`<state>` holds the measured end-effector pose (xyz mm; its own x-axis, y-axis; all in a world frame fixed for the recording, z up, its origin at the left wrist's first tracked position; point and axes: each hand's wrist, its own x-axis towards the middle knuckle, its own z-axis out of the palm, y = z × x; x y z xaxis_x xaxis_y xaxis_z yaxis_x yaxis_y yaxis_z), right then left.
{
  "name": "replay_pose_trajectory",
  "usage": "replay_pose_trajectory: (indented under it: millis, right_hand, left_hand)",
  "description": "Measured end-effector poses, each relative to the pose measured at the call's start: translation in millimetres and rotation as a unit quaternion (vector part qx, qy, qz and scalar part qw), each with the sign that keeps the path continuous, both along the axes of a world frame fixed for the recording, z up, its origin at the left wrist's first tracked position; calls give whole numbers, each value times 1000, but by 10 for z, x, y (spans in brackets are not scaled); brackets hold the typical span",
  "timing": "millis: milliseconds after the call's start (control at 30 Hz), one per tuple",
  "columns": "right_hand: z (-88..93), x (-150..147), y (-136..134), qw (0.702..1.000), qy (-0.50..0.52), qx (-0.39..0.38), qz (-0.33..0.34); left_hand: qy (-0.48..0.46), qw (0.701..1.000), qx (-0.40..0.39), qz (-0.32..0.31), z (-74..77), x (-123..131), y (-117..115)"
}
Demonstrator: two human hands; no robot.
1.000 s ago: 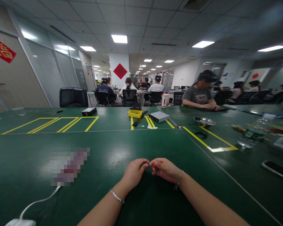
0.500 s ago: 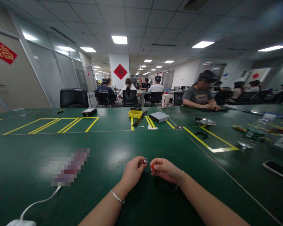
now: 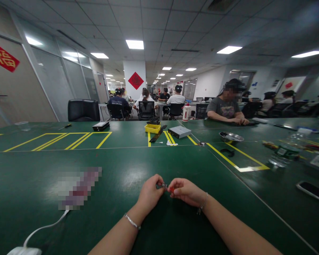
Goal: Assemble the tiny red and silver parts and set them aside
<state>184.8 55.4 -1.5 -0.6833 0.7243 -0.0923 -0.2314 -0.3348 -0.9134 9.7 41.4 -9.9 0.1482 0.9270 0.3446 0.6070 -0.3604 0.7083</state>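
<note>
Just above the green table, my left hand pinches a small silvery metal piece between thumb and fingers. Its exact kind is too small to make out. My right hand is closed on a small orange-red piece, mostly covered by the fingers. Both hands are close together, and the metal piece sits right by the right fingertips; whether the two pieces touch, I cannot tell.
A blurred-out flat object with a white cable lies to the left. Farther off are a yellow tray, a grey box and a metal bowl. At right stand a water bottle and a phone. A person sits across.
My hands have come closer together, so the metal piece now meets or nearly meets the right fingertips. Both hands keep their pinch.
</note>
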Motion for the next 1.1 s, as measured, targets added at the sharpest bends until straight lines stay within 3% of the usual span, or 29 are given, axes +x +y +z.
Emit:
replay_pose_trajectory:
  millis: [467,1100]
  right_hand:
    - [18,-25,-6,1000,-3,-15,-13]
    - [-21,-6,7,1000,-6,-3,-11]
  left_hand:
    - [-6,999,-23,-31,55,3,-27]
    - [-3,999,42,-4,35,-10,1]
